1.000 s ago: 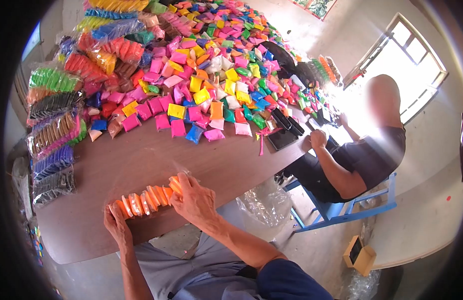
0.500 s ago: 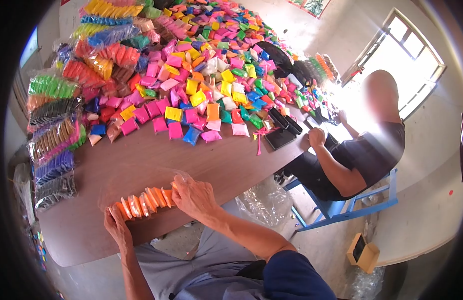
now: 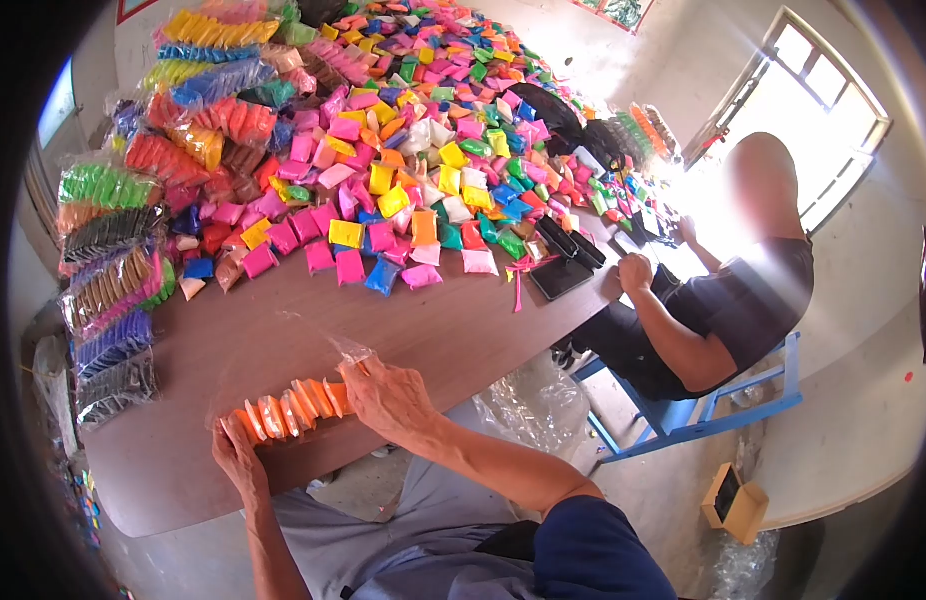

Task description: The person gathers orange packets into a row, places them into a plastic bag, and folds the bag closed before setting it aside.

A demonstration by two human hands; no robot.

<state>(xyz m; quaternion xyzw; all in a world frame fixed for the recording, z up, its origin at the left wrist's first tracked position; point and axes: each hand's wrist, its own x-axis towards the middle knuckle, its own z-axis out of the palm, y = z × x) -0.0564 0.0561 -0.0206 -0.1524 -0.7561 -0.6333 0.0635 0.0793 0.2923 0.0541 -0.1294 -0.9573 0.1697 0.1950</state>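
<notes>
A row of orange packets (image 3: 291,408) lies near the table's front edge inside a clear plastic bag (image 3: 328,338). My left hand (image 3: 241,460) is closed around the left end of the row, its fingertips partly hidden behind the packets. At the other end, my right hand (image 3: 391,400) pinches the bag's loose clear film, which sticks up above the fingers. The packets stand on edge, pressed side by side between both hands.
A large heap of coloured packets (image 3: 383,190) covers the far side of the table (image 3: 203,350). Bagged rows of packets (image 3: 113,330) are stacked along the left edge. Another person (image 3: 733,310) sits at the right on a blue chair (image 3: 673,430), near a black tray (image 3: 561,278).
The fingers of my right hand have gathered the film, which now bunches up above them. The orange row stays in nearly the same place, and the view has shifted slightly.
</notes>
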